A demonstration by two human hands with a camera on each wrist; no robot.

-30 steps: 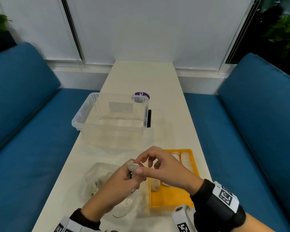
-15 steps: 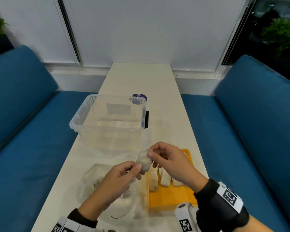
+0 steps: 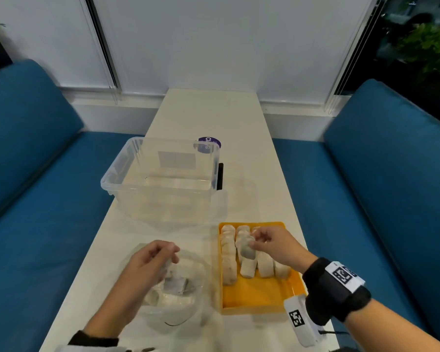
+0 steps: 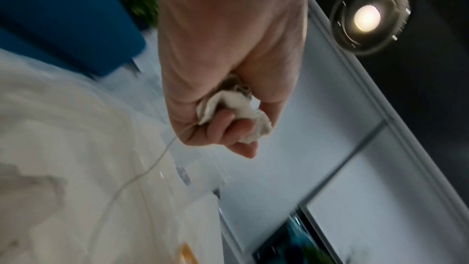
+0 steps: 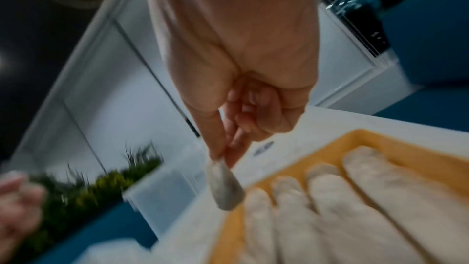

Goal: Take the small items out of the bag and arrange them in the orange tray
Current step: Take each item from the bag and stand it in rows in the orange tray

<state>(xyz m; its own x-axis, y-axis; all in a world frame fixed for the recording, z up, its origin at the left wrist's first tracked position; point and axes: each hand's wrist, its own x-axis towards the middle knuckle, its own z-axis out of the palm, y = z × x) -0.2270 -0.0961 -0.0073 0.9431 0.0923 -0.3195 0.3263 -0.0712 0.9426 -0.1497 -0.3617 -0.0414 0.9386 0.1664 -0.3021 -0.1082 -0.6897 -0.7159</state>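
Small pale sachet (image 3: 245, 246), soft and oblong, pinched by right hand (image 3: 274, 246) over orange tray (image 3: 259, 295); crumpled white sachet (image 4: 236, 107) clenched in left hand (image 3: 148, 262) above clear bag (image 3: 188, 301).

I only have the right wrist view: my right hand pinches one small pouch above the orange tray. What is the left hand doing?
Observer: The left hand grips another crumpled pouch; a thin thread trails from it.
Operator: Where is that hand?
Observer: Over the clear bag on the table, left of the orange tray.
Operator: Is the bag empty?
Observer: No, the head view shows more pouches inside.
Operator: Room left in the tray?
Observer: Yes. The rows of pouches fill the far part; the near part is bare. The right hand holds its pouch over the far rows.
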